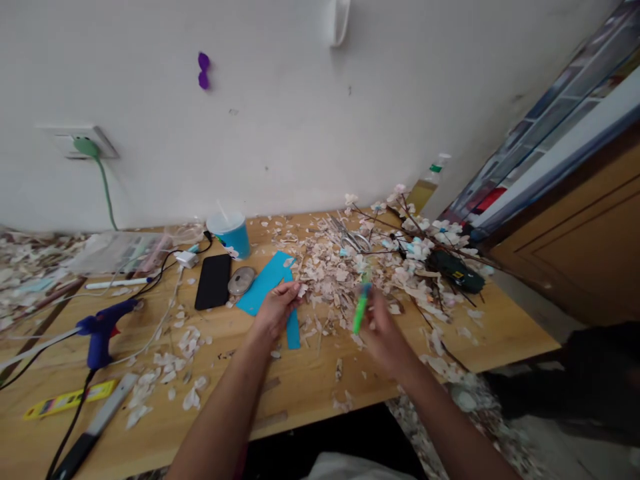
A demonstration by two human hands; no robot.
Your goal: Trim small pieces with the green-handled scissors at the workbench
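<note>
Head view: between the thumb and fingers of the left hand (274,315), a small pale petal (303,291) is pinched, just beside the right edge of the blue sheet (260,288), which is partly covered by that hand. By the curled right hand (384,333), well to the right of the sheet, a green pen-like tool (359,314) is gripped; both are blurred, so its tip cannot be made out.

The space right of the sheet is crowded by a heap of petals (330,270), on which scissors (344,233) are laid. Farther right, a blossoming branch (423,233) is spread across the counter (510,340), with a bottle (425,192) set behind it.

Just left of the sheet, a round container (241,281) and a black phone (213,283) are placed; behind it, a blue cup (233,238) is set. Well to its left, a glue gun (103,333), a yellow cutter (70,399) and a black-handled knife (113,403) are laid out.
</note>
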